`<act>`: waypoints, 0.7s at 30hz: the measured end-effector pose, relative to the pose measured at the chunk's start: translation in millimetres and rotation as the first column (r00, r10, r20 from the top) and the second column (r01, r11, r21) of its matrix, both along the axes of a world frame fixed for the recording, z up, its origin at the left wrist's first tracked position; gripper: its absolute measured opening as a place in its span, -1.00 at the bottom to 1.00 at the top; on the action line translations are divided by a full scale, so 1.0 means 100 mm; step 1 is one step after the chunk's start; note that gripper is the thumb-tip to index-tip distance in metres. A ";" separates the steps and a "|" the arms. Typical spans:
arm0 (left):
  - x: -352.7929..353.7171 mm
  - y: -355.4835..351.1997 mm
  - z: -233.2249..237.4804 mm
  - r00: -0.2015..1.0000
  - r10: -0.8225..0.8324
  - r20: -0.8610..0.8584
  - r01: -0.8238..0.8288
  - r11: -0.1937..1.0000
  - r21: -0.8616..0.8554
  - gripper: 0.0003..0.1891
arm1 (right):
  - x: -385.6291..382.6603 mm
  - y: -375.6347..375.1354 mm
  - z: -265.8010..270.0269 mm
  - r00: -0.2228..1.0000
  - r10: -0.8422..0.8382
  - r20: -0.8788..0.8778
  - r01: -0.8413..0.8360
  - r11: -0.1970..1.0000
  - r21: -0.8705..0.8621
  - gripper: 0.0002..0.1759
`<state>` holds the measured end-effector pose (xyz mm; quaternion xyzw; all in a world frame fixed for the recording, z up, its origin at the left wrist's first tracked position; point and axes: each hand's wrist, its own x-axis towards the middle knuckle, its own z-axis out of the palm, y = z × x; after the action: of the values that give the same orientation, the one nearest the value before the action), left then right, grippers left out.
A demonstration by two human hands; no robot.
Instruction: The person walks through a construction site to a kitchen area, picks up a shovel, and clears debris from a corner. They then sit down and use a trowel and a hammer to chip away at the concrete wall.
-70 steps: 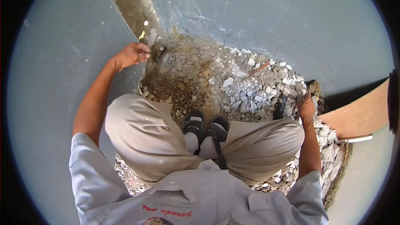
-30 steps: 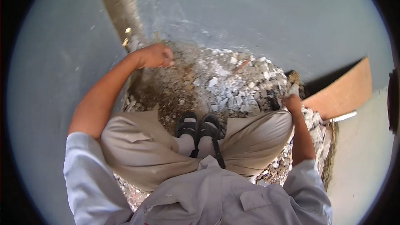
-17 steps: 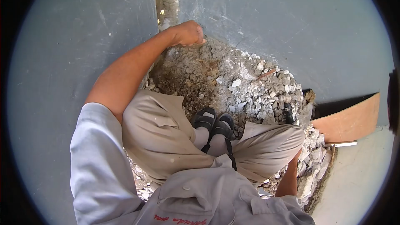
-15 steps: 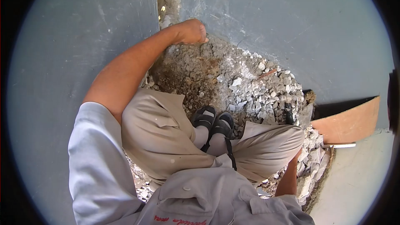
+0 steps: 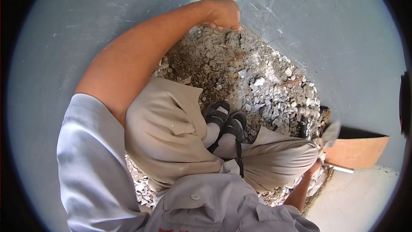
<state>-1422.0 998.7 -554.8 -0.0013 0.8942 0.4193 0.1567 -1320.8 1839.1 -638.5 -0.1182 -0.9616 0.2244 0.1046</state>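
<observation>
My left hand [image 5: 226, 15] is closed in a fist, knuckles away from me, at the far edge of the heap of broken rubble [image 5: 223, 56], beside the grey panel. Whatever its fingers hold, if anything, is hidden under them. Beyond my right knee, my right hand [image 5: 318, 161] shows only partly and is smeared by motion. A blurred grey chunk [image 5: 330, 135], stone-like, juts out from it beside the curved brown board [image 5: 358, 151]. The exact kind of this chunk cannot be made out.
Grey flat panels [image 5: 334, 43] border the rubble on both sides. A reddish strip [image 5: 292, 81] lies among the stones. My sandalled feet [image 5: 225, 122] stand on the debris between my knees. A pale slab [image 5: 352, 197] is at the lower right.
The view has shifted, so the scene sits differently. My right hand has risen from behind the knee into view, with the blurred grey chunk. My left hand stays closed at the rubble's edge.
</observation>
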 end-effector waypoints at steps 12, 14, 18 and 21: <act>-0.22 -0.16 0.32 0.997 0.080 -0.003 -0.080 0.990 -0.112 -0.75 | -1.23 -4.34 1.41 0.744 0.618 0.254 -0.669 0.687 0.284 -0.55; -0.24 -0.20 0.40 0.995 0.098 -0.024 -0.101 0.986 -0.133 -0.76 | -1.59 -4.67 1.07 0.609 0.749 0.260 -0.767 0.473 0.434 -0.53; -0.35 -0.30 0.38 0.993 0.117 0.015 -0.112 0.978 -0.175 -0.79 | -2.32 -5.34 0.11 0.544 0.642 0.539 -0.795 0.190 0.576 -0.65; -0.50 -0.36 0.18 0.988 0.127 0.084 -0.114 0.983 -0.142 -0.81 | -2.17 -5.97 -0.26 0.516 0.525 0.677 -0.857 0.332 0.395 -0.71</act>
<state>-1472.4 963.1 -536.5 -0.0857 0.9108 0.3654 0.1720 -1537.8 1241.9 -664.3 0.3196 -0.9147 -0.1645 -0.1846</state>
